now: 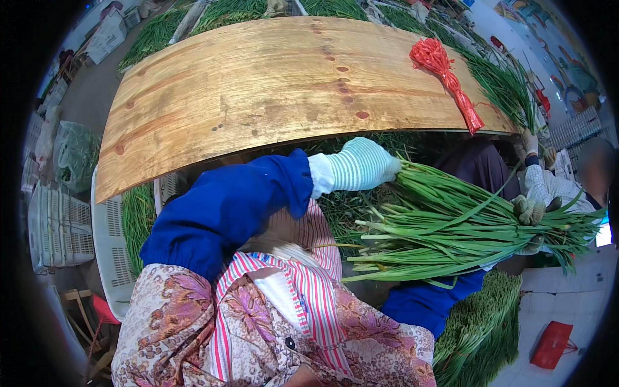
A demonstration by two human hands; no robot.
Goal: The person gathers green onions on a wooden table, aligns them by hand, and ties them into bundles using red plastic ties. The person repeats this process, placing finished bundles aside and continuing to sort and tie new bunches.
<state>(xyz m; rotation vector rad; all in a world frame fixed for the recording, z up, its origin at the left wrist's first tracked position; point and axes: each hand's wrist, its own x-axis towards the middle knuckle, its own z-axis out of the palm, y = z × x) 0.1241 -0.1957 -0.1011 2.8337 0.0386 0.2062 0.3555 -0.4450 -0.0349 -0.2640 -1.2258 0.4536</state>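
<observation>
My left hand (368,164), in a blue-and-white striped glove, is closed at the pale stem ends of a large bunch of flat-leaved green chives (449,217). Farther right, my right hand (530,211), in a greyish glove, wraps around the leafy part of the same bunch. The bunch lies sideways, with its pale ends towards the left and its leaf tips towards the right. Both my sleeves are blue. Beyond my left arm is a wooden board (271,92), bearing a bundle of red plastic ties (449,82) near its right end.
A co-worker (556,186) sits close at the right, a hand at other greens. A white plastic crate (109,237) with greens stands at the left, near stacked crates (60,227). More greens (483,324) lie at the lower right, beside a red bag (552,344) on the floor.
</observation>
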